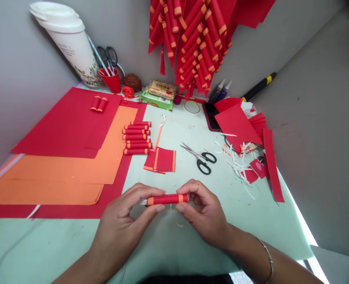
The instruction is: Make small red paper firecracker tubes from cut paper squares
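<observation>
A rolled red paper tube (167,199) with orange bands near both ends lies level between my two hands, low over the pale green table (177,130). My left hand (124,221) pinches its left end with thumb and fingers. My right hand (202,211) pinches the right end; a thin bracelet sits on that wrist. A pale stick end pokes out of the tube's left end. Beyond the hands lie a small stack of red squares with orange edges (161,159) and a row of several finished tubes (136,138).
Black-handled scissors (201,157) lie right of centre. Large red and orange sheets (71,157) cover the left. Red scraps and white trimmings (248,157) litter the right. A paper cup (71,43), a red cup with tools (111,81), a tape roll (191,106) and a hanging firecracker decoration (192,43) stand at the back.
</observation>
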### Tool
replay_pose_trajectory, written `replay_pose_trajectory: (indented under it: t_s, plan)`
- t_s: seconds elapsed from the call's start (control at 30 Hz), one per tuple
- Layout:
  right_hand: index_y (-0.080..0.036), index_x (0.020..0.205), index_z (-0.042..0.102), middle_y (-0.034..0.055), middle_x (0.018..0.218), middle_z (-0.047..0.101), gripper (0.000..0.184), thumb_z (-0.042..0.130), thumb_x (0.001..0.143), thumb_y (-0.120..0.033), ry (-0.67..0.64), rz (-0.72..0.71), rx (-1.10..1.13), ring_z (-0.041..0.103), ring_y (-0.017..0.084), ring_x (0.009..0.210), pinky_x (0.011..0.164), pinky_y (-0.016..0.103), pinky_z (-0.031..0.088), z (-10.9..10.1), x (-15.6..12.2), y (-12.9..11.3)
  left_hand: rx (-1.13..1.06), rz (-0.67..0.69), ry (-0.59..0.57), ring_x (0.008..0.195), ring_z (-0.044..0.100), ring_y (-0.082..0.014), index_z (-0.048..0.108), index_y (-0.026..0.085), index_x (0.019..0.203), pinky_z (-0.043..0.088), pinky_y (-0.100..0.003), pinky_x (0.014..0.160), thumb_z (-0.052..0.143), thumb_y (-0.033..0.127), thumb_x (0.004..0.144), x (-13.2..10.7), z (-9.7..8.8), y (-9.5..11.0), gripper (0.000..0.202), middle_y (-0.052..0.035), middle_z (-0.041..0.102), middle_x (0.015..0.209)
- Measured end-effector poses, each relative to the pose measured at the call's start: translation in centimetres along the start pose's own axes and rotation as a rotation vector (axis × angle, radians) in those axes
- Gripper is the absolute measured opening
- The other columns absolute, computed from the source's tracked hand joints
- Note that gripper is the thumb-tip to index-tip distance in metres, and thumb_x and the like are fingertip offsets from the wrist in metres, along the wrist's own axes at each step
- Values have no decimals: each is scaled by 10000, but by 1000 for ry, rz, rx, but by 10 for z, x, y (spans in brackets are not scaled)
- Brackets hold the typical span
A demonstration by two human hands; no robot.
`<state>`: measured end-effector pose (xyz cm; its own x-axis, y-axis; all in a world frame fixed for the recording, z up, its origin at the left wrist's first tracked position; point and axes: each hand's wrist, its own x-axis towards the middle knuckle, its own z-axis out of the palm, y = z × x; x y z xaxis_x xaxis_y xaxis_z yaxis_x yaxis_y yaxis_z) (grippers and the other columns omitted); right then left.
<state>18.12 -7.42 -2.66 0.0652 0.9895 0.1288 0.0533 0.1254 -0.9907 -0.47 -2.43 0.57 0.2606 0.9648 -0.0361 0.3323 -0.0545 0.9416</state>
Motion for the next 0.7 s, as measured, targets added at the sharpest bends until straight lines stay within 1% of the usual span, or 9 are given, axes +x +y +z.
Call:
replay_pose_trajectory:
  t_s: [0.07, 0.1, 0.23, 0.3, 0.37, 0.43, 0.57, 0.63, 0.7]
  plan:
    - [-233, 983, 606, -11, 776, 572, 139, 664, 857, -226, -12, 3, 15, 559, 136, 662, 567, 251, 486, 0, 0, 0, 5, -42, 13, 872, 704, -234, 790, 366, 980, 531, -246, 786, 824, 335, 715, 1, 0, 0, 268, -1, 787, 938]
    - [-233, 986, 606, -8, 786, 576, 138, 660, 859, -224, -18, 1, 16, 562, 137, 667, 562, 250, 486, 0, 0, 0, 3, -41, 10, 878, 704, -238, 791, 364, 996, 530, -248, 791, 824, 336, 715, 1, 0, 0, 284, -6, 787, 946]
    - [-232, 990, 614, 8, 839, 589, 136, 657, 861, -230, -14, -29, -19, 575, 146, 711, 618, 275, 511, -1, 0, 2, -13, 52, -49, 800, 700, -225, 818, 352, 868, 532, -246, 749, 798, 306, 746, 2, 1, -1, 132, -13, 767, 848]
    - [-238, 1038, 609, 11, 858, 593, 187, 662, 859, -235, -12, -33, -22, 577, 148, 723, 650, 287, 522, -1, -2, 4, -16, 77, -48, 776, 699, -220, 820, 361, 858, 540, -248, 716, 795, 289, 748, 2, 1, -1, 134, -12, 758, 829]
    - [-247, 1113, 584, 14, 877, 602, 282, 682, 849, -248, -11, -26, -6, 577, 147, 724, 663, 290, 529, 0, -2, 6, -5, 97, -36, 750, 694, -217, 821, 372, 867, 548, -255, 692, 798, 282, 745, 1, 1, -2, 154, -13, 754, 824]
    - [-251, 1125, 573, 7, 868, 602, 317, 699, 834, -247, 0, -24, 8, 571, 144, 714, 660, 285, 528, 1, -3, 7, 3, 113, -37, 724, 689, -211, 822, 379, 872, 550, -254, 672, 793, 281, 750, 0, 1, -1, 159, -12, 753, 815]
    - [-245, 1007, 604, -11, 833, 578, 204, 690, 827, -205, -3, -33, 25, 550, 131, 690, 628, 262, 505, 2, -1, 5, 5, 119, -36, 732, 700, -204, 822, 384, 870, 545, -236, 656, 780, 283, 765, -1, 1, -1, 151, -7, 760, 822]
    - [-243, 992, 607, -10, 838, 576, 189, 687, 826, -198, -5, -36, 34, 550, 129, 689, 612, 255, 498, 2, 0, 3, 16, 104, -29, 756, 705, -208, 821, 378, 867, 545, -236, 690, 788, 303, 758, 0, 1, -1, 136, -4, 766, 836]
    - [-240, 984, 608, -5, 850, 581, 183, 686, 824, -198, 9, -35, 21, 557, 132, 698, 616, 258, 499, 2, 1, 3, 31, 52, -16, 805, 711, -217, 812, 374, 919, 542, -240, 752, 807, 339, 738, 0, 2, -1, 185, 2, 779, 873]
